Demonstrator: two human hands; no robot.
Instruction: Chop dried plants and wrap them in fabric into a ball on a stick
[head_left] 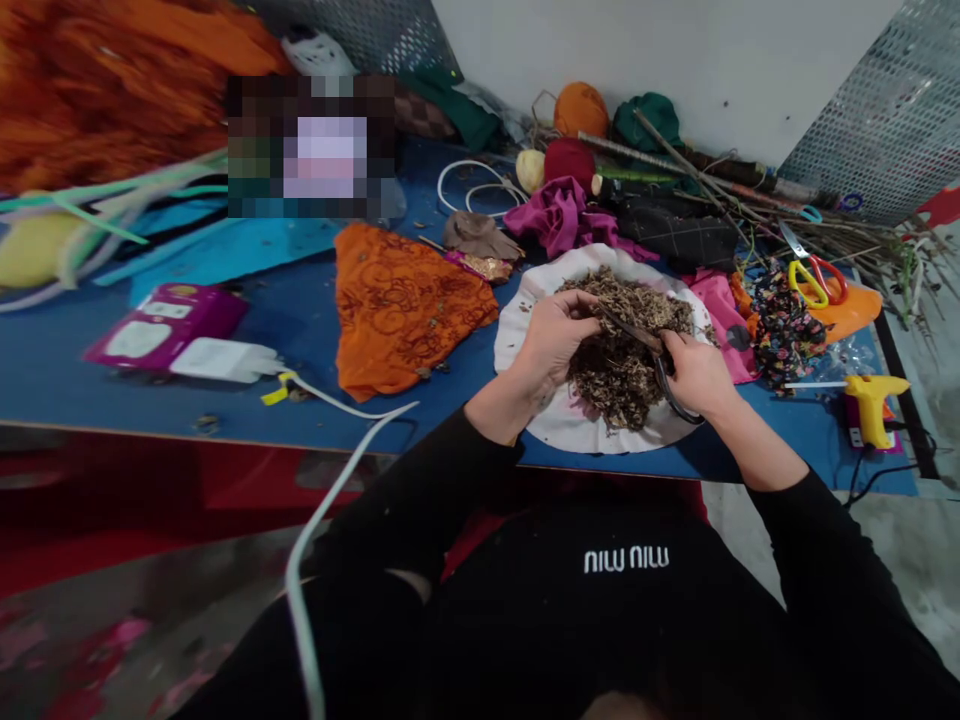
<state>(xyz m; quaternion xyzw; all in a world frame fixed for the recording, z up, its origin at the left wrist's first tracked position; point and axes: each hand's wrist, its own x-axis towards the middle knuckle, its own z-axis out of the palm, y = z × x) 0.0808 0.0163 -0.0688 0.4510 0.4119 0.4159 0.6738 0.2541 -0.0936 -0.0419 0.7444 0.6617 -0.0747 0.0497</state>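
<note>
A heap of brown, shredded dry plant matter (626, 390) lies on a round white cloth (517, 315) close to the table's front edge. Over the heap's right side, my right hand (697, 372) grips dark-handled scissors (675, 397), their blades pointing left toward my other hand. My left hand (559, 335) is above the heap's left part, thumb and fingers pinched together near the blade tips. Whatever sits between those fingers is too small to make out.
Orange patterned fabric (405, 310) lies left of the cloth. A white cable (352, 455) runs from a power strip (221, 360) over the table edge. To the right are red-and-yellow scissors (819, 282) and a yellow glue gun (874, 405). Twigs (720, 185) and purple fabric (562, 218) lie behind.
</note>
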